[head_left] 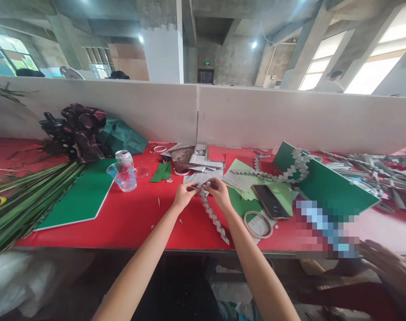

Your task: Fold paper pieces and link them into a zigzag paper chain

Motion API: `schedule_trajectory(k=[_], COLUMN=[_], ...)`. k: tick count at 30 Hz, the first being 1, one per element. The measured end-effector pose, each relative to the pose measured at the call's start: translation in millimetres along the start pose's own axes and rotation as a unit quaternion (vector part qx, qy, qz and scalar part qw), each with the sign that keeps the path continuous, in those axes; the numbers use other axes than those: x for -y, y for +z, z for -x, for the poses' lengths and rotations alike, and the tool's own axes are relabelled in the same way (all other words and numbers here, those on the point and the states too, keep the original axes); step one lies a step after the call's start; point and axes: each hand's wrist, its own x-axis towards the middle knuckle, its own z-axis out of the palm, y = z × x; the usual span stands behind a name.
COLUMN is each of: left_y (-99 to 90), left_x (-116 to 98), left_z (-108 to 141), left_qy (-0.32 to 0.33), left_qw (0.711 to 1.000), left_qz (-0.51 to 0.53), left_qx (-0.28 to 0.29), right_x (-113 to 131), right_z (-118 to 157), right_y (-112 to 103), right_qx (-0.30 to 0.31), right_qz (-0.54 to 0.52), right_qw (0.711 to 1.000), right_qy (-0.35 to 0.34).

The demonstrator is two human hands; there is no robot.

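Between my two hands is the upper end of a zigzag chain of folded paper [212, 215], grey-white like newsprint. Its lower part hangs down toward the table's front edge. My left hand [186, 194] pinches the chain's top from the left. My right hand [218, 191] has thumb and fingers closed on the same end from the right. The exact fold between the fingertips is too small to make out. A longer folded paper chain [300, 167] rests at the back right, partly on a green board [326, 187].
A can [123, 159] and a plastic cup [126, 180] stand left. Long green leaves [39, 191] lie farther left. A phone [270, 201] and a tape roll [258, 224] lie right. Newspaper pieces [203, 156] sit behind. Another person's hand [387, 258] is at the right edge.
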Motion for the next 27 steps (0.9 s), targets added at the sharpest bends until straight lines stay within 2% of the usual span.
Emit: schedule_trajectory(k=[6,13,17,22,27], left_y=[-4.8,-8.5,-9.2,-7.6,-4.3], left_x=[-1.8,-2.4,0.2,2.1,-0.7], left_z=[-1.6,-1.9,-4.1,-4.8,-0.7], left_qy=[-0.036,-0.07,-0.075,-0.074,-0.075], left_qw=[0.999,0.992,0.989,0.99,0.99], left_qz=[0.039,0.103,0.126,0.116,0.12], left_qx=[-0.01,0.007,-0.015,0.013,-0.01], right_x=[7.2,17.1,17.5,13.1,6.6], right_z=[0.5,4.2,4.4,2.6,2.1], right_y=[1.2,1.2,0.4,1.2,3.6], right_qx=[0.071,0.116,0.162,0.132,0.11], right_qz=[0.004,-0.037,-0.058,-0.001,0.069], right_qw=[0.997,0.992,0.985,0.991,0.988], right_qy=[-0.008,0.015,0.025,-0.032,-0.084])
